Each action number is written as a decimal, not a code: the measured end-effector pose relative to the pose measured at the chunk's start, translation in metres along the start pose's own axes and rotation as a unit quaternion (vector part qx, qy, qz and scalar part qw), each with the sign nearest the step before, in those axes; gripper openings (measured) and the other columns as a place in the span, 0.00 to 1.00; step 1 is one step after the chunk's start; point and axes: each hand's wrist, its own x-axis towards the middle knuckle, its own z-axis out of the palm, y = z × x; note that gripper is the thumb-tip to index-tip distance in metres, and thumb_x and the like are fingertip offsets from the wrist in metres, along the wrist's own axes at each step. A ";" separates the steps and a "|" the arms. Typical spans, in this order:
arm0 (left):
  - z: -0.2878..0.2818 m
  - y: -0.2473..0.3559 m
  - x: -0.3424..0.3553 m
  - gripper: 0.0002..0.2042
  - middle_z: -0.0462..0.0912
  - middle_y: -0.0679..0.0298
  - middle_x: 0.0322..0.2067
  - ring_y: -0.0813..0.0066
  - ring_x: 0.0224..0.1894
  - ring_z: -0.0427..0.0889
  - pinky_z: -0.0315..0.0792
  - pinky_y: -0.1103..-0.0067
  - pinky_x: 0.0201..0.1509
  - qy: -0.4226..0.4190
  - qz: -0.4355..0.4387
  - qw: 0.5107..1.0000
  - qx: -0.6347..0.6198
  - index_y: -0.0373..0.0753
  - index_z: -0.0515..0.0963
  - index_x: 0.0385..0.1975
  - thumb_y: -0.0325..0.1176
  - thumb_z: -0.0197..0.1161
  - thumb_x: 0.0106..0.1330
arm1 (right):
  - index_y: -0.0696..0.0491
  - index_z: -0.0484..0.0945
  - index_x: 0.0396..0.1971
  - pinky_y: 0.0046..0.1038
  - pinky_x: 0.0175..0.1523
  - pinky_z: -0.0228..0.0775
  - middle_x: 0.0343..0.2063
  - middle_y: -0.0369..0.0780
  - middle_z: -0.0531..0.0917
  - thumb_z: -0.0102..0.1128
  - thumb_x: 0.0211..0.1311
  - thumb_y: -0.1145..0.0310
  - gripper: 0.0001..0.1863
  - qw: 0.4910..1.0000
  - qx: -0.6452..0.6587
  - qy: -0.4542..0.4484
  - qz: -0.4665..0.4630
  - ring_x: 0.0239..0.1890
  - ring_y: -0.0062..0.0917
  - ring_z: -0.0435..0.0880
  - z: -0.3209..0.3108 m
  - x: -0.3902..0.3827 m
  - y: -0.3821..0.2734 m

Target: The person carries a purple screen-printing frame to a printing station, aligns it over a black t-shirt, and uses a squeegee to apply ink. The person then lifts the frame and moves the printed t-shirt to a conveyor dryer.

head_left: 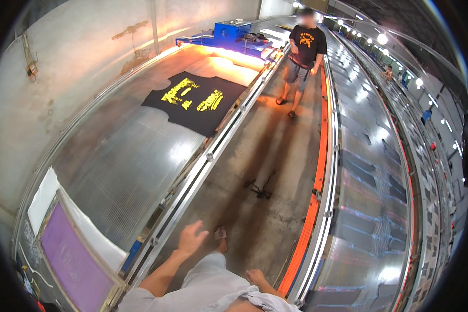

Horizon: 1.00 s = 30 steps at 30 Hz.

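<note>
My left hand (pixel 192 237) is raised over the aisle beside the metal rail of the left table, its fingers apart and nothing in it. Low at my side, my right hand (pixel 255 276) hangs near the orange strip of the right table; its fingers are too curled and small to show whether they hold anything. Nearest my left arm, a framed printing screen with purple mesh (pixel 73 255) lies at the table's near end. Farther along the same table, a black T-shirt piece (pixel 197 122) with yellow prints lies flat.
A blue heater unit (pixel 233 32) glows over the far part of the left table (pixel 125 171). In the aisle (pixel 244 161) a person (pixel 307 44) in a dark printed T-shirt stands facing me. A dark tangled cord (pixel 261 191) lies on the floor. The right table (pixel 361 218) holds several dark pieces.
</note>
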 end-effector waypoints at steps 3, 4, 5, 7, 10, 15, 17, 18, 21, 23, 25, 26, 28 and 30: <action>0.035 0.013 0.064 0.24 0.84 0.50 0.47 0.55 0.51 0.82 0.75 0.67 0.55 -0.181 0.018 0.982 -0.056 0.34 0.78 0.53 0.43 0.68 0.62 | 0.52 0.81 0.36 0.43 0.38 0.76 0.28 0.45 0.85 0.60 0.57 0.58 0.14 0.969 0.161 -0.076 0.171 0.32 0.43 0.84 -0.034 0.002 0.010; 0.047 0.025 0.087 0.22 0.84 0.52 0.47 0.57 0.50 0.82 0.75 0.69 0.54 -0.229 0.043 0.968 -0.090 0.34 0.79 0.52 0.43 0.66 0.64 | 0.51 0.81 0.34 0.42 0.37 0.76 0.26 0.45 0.85 0.61 0.54 0.59 0.13 0.959 0.195 -0.049 0.201 0.30 0.42 0.84 -0.035 -0.013 0.038; 0.059 0.037 0.109 0.22 0.84 0.53 0.47 0.57 0.50 0.82 0.75 0.68 0.54 -0.255 0.086 0.959 -0.090 0.35 0.79 0.52 0.44 0.65 0.65 | 0.50 0.82 0.33 0.42 0.35 0.76 0.24 0.44 0.85 0.62 0.52 0.59 0.12 0.945 0.229 -0.017 0.232 0.29 0.42 0.84 -0.034 -0.031 0.068; 0.071 0.043 0.146 0.21 0.84 0.54 0.47 0.56 0.50 0.81 0.75 0.67 0.55 -0.282 0.154 0.945 -0.066 0.35 0.80 0.51 0.44 0.64 0.66 | 0.51 0.82 0.34 0.40 0.36 0.77 0.25 0.46 0.85 0.62 0.53 0.59 0.12 0.987 0.043 -0.063 0.139 0.29 0.42 0.85 -0.047 -0.033 0.122; 0.073 0.029 0.182 0.19 0.84 0.54 0.45 0.55 0.50 0.81 0.75 0.66 0.54 -0.313 0.203 0.928 -0.011 0.36 0.80 0.50 0.43 0.63 0.66 | 0.52 0.82 0.32 0.38 0.38 0.76 0.26 0.46 0.85 0.62 0.53 0.60 0.12 0.711 0.601 0.052 0.362 0.30 0.41 0.85 -0.059 -0.017 0.145; 0.031 0.004 0.209 0.18 0.84 0.53 0.45 0.55 0.50 0.80 0.74 0.64 0.53 -0.393 0.167 0.902 0.062 0.36 0.80 0.50 0.40 0.63 0.64 | 0.52 0.83 0.34 0.41 0.38 0.76 0.28 0.47 0.85 0.60 0.57 0.60 0.12 0.830 0.397 -0.018 0.393 0.30 0.42 0.84 -0.128 0.088 0.141; 0.023 -0.010 0.208 0.19 0.84 0.52 0.45 0.53 0.49 0.80 0.75 0.64 0.52 -0.441 0.139 0.884 0.071 0.36 0.79 0.51 0.37 0.64 0.62 | 0.52 0.83 0.35 0.42 0.38 0.76 0.28 0.47 0.85 0.59 0.58 0.60 0.12 0.889 0.299 -0.047 0.342 0.31 0.42 0.84 -0.151 0.125 0.139; 0.018 -0.017 0.206 0.20 0.84 0.52 0.44 0.53 0.49 0.80 0.75 0.64 0.51 -0.462 0.124 0.875 0.074 0.35 0.78 0.52 0.36 0.65 0.61 | 0.52 0.83 0.36 0.43 0.39 0.77 0.29 0.47 0.85 0.58 0.59 0.60 0.12 0.911 0.261 -0.057 0.315 0.31 0.42 0.84 -0.161 0.144 0.140; 0.010 -0.021 0.197 0.30 0.79 0.51 0.54 0.52 0.58 0.76 0.72 0.61 0.57 -0.466 0.099 0.878 0.036 0.37 0.71 0.62 0.32 0.68 0.56 | 0.52 0.83 0.37 0.45 0.39 0.77 0.30 0.48 0.84 0.57 0.61 0.60 0.13 0.961 0.167 -0.076 0.208 0.31 0.42 0.84 -0.197 0.199 0.159; 0.004 0.005 0.209 0.38 0.70 0.52 0.62 0.52 0.66 0.67 0.66 0.55 0.63 -0.436 0.095 0.895 0.005 0.40 0.62 0.68 0.30 0.69 0.54 | 0.52 0.83 0.38 0.46 0.39 0.77 0.30 0.48 0.84 0.57 0.63 0.60 0.13 0.987 0.079 -0.094 0.105 0.31 0.42 0.84 -0.220 0.233 0.190; 0.000 0.027 0.212 0.50 0.48 0.57 0.74 0.54 0.76 0.46 0.45 0.46 0.74 -0.459 0.005 0.888 0.027 0.44 0.45 0.75 0.30 0.70 0.52 | 0.54 0.82 0.36 0.45 0.34 0.76 0.27 0.46 0.84 0.55 0.63 0.58 0.15 0.988 -0.042 -0.138 -0.057 0.29 0.38 0.84 -0.247 0.292 0.225; 0.012 0.030 0.212 0.50 0.46 0.56 0.75 0.55 0.77 0.45 0.43 0.45 0.74 -0.429 -0.030 0.903 0.016 0.43 0.45 0.75 0.30 0.69 0.54 | 0.55 0.82 0.35 0.44 0.31 0.75 0.26 0.45 0.83 0.55 0.64 0.57 0.16 0.973 -0.103 -0.155 -0.134 0.27 0.36 0.84 -0.260 0.316 0.246; 0.042 0.032 0.208 0.48 0.42 0.55 0.75 0.55 0.77 0.42 0.37 0.44 0.75 -0.361 -0.097 0.927 -0.002 0.43 0.44 0.75 0.29 0.68 0.56 | 0.55 0.82 0.32 0.40 0.29 0.74 0.23 0.43 0.83 0.53 0.64 0.59 0.15 0.907 0.257 -0.214 0.257 0.25 0.33 0.83 -0.283 0.365 0.274; 0.082 0.019 0.209 0.42 0.40 0.53 0.76 0.55 0.78 0.41 0.34 0.47 0.76 -0.305 -0.089 0.948 -0.035 0.40 0.43 0.75 0.33 0.61 0.64 | 0.55 0.82 0.29 0.36 0.26 0.73 0.21 0.42 0.82 0.52 0.64 0.62 0.14 0.838 0.334 -0.178 0.393 0.23 0.31 0.81 -0.309 0.423 0.322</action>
